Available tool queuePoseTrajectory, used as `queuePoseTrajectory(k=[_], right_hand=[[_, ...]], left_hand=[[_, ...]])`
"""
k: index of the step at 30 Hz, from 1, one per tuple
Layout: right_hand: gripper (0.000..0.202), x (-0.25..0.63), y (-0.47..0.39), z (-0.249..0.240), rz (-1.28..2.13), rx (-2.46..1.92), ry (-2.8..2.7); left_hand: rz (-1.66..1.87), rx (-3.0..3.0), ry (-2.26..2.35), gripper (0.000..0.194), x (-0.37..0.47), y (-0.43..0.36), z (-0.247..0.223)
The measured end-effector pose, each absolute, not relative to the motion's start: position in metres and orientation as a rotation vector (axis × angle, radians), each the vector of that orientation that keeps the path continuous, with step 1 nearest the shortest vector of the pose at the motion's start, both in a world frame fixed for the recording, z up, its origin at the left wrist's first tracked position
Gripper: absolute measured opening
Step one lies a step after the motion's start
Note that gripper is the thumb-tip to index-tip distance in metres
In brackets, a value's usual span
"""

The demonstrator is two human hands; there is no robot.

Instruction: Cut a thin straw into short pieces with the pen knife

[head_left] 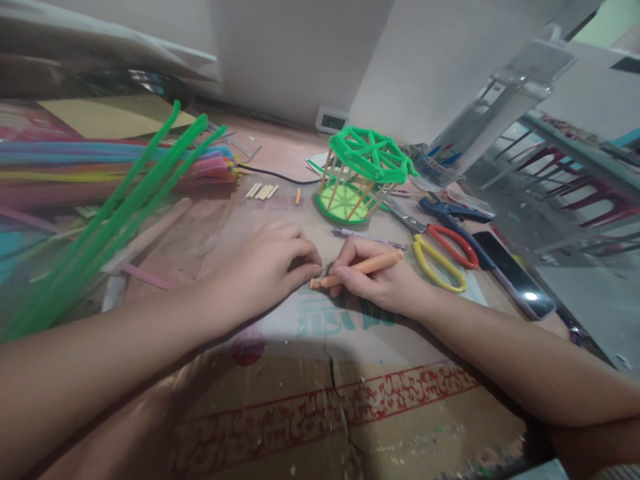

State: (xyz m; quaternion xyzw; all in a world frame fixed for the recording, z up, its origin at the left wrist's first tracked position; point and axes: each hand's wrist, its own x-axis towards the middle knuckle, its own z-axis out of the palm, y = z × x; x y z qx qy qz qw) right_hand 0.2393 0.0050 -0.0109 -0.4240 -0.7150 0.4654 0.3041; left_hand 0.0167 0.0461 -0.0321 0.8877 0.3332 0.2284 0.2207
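Right hand (367, 273) grips orange marker (373, 265) — tip apparently on small stick (315, 283).

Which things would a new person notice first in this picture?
Probably the bright green frame with thin sticks, just beyond the right hand. Then perhaps the long green stems slanting across the left side, the red-and-yellow-handled scissors at the right, and the orange marker in that hand.

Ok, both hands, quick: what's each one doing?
Left hand: pinched on a tiny orange stick.
Right hand: closed on an orange marker.
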Motion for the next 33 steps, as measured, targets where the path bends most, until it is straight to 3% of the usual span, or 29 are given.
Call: queuePoseTrajectory(k=[19, 33], right_hand=[[0.026, 0.239, 0.005, -0.013, 1.203, -1.122, -1.896], [0.026, 0.239, 0.005, -0.012, 1.228, -1.156, -1.858]], left_hand=[[0.684, 2.466, 0.909, 0.014, 0.018, 0.046, -0.034], [0.502, 2.3, 0.979, 0.012, 0.017, 0.051, -0.023]])
